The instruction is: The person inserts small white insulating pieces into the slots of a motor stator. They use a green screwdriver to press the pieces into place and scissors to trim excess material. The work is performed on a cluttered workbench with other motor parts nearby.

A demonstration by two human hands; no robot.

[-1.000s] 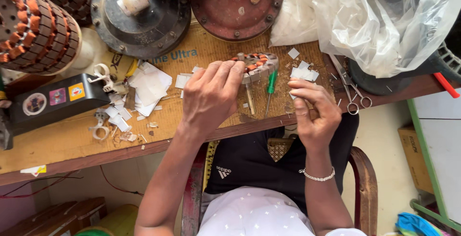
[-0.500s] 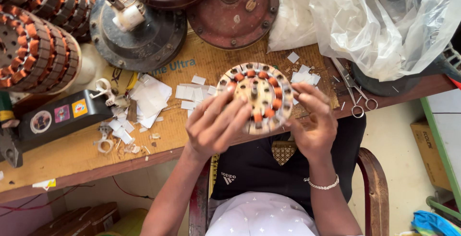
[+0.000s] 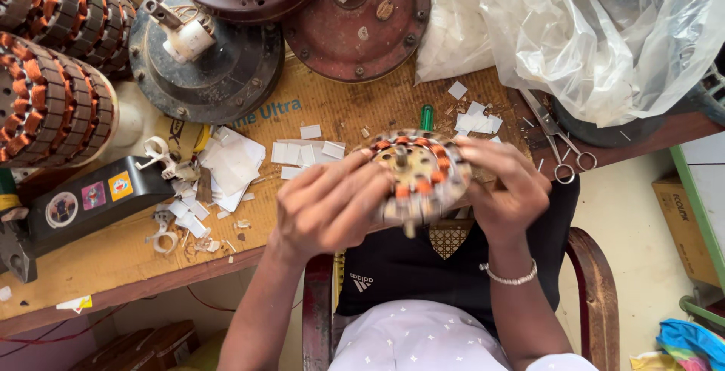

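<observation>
A: So where's the stator (image 3: 419, 174) sitting?

B: Between both hands, just over the bench (image 3: 113, 265) edge, face tilted up. Left hand (image 3: 328, 208) grips its left rim, right hand (image 3: 506, 190) clasps the right, equally near.

A: Counts?

B: One held, two stators stacked far left, three motor covers, one scissors (image 3: 559, 144).

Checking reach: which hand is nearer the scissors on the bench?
Right. The right hand grips the round stator just left of the scissors; the left hand holds the stator's far side.
</observation>
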